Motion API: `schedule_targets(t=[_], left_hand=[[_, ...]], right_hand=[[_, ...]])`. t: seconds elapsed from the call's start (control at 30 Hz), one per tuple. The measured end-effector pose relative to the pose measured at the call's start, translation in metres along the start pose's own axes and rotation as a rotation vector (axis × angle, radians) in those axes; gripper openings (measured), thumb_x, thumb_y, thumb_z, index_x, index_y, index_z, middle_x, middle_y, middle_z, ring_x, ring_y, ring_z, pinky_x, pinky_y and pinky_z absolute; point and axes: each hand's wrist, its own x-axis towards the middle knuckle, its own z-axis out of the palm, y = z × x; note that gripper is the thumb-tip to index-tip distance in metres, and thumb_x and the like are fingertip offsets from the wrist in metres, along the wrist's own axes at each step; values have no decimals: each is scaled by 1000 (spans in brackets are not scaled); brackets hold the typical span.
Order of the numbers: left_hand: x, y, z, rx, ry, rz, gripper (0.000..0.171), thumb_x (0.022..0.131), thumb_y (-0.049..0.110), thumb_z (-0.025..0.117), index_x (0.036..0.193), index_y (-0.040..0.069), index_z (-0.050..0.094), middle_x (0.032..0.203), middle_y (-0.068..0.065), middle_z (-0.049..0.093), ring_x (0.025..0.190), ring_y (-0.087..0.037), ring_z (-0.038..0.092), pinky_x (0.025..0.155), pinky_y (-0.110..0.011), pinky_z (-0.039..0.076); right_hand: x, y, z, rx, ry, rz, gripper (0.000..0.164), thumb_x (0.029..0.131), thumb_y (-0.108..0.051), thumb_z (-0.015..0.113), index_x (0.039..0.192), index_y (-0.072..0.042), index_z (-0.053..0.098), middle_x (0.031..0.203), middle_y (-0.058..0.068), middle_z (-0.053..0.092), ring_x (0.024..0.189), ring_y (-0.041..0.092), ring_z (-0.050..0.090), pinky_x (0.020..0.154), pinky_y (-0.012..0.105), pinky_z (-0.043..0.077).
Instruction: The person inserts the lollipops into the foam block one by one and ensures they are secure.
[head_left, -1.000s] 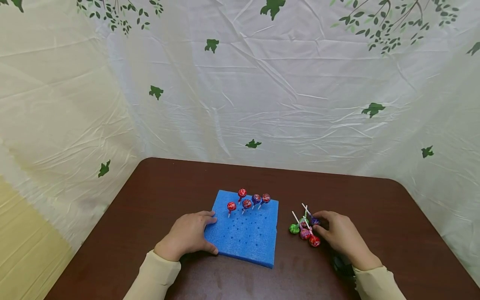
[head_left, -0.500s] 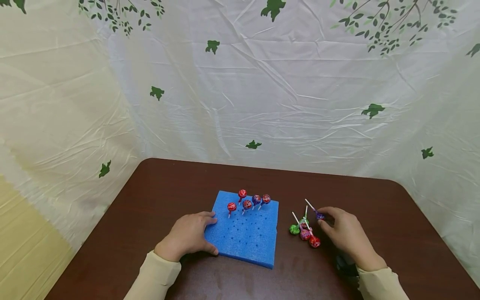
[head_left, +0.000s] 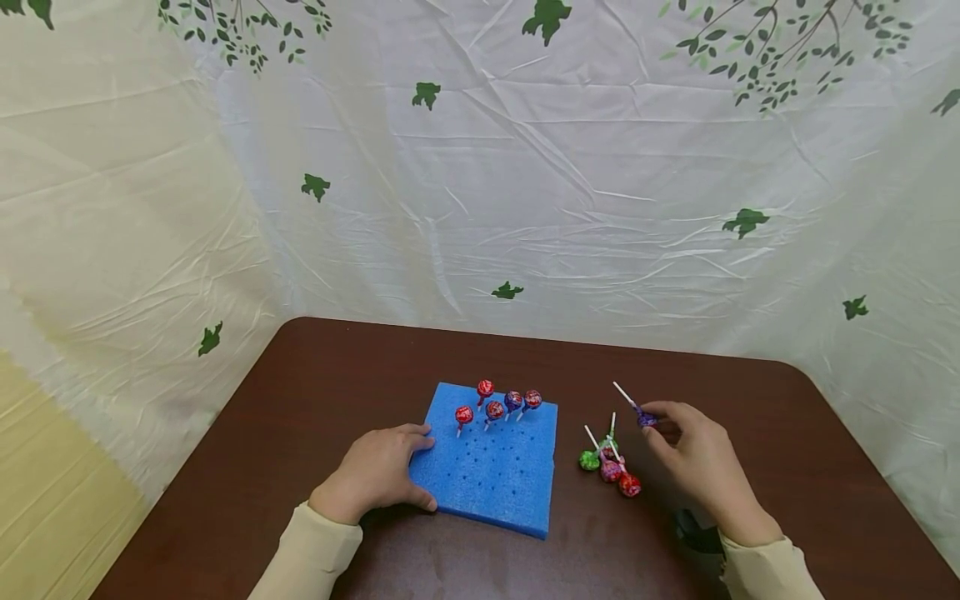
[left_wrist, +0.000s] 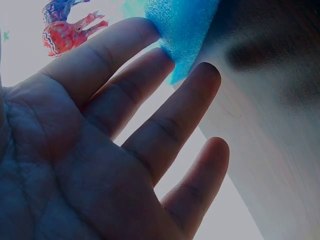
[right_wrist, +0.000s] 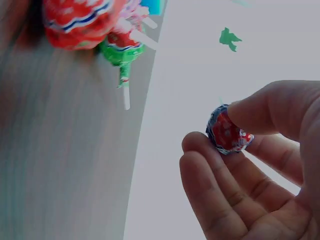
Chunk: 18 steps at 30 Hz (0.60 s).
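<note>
In the head view, my right hand [head_left: 697, 458] pinches a purple-wrapped lollipop [head_left: 647, 417] by its round head, the white stick pointing up and left. The right wrist view shows that lollipop's red and blue wrapper [right_wrist: 227, 131] between thumb and fingers. My left hand [head_left: 378, 471] rests against the left side of a blue foam board [head_left: 495, 483] with rows of small holes. Its fingers [left_wrist: 172, 120] look nearly straight in the left wrist view, some touching the foam. Several red and purple lollipops [head_left: 494, 409] stand upright in the board's far part.
Right of the board lies a small pile of lollipops: a green one [head_left: 589, 460], a pink one [head_left: 611, 472] and a red one [head_left: 629, 485] among them. A dark object [head_left: 697, 533] shows partly under the right wrist. Everything stands on a brown table [head_left: 360, 358] before a white curtain [head_left: 525, 208].
My right hand has lifted the purple lollipop off the pile, moving it slightly up and to the right. The left hand and the board have stayed in place.
</note>
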Motion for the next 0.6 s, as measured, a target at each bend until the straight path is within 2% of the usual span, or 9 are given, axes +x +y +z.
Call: schedule_targets(t=[0.1,0.3,0.4,0.6], left_hand=[[0,0,0,-3,1,-1,83,61,53,91,128,8,69,138,-8,59,124,-31,57,98,-52,47],[0,0,1,5,4,8,83,61,53,90,128,9,69,137,-7,59,123,-30,58,97,-51,47],[0,0,1,4,7,7,83,61,53,91,128,9,69,137,-7,60,122,-30,58,97,-51,47],[0,0,1,-6,2,4,83,61,52,91,128,8,68,137,-8,59,122,-32,58,97,-52,47]], right_hand=[[1,-3,-1,12,29,-20,30,86,2,74,114,-5,68,100,8,68,82,25,70,64,36,58],[3,-11,-5,35,89,-74,33,84,5,74,114,-6,69,94,1,65,73,9,65,61,16,51],[5,-16,-6,67,108,-96,34,83,7,73,114,-6,69,95,0,64,75,5,63,64,13,51],[9,-28,-3,137,106,-116,33,84,8,73,114,-6,71,101,0,64,80,6,64,71,14,53]])
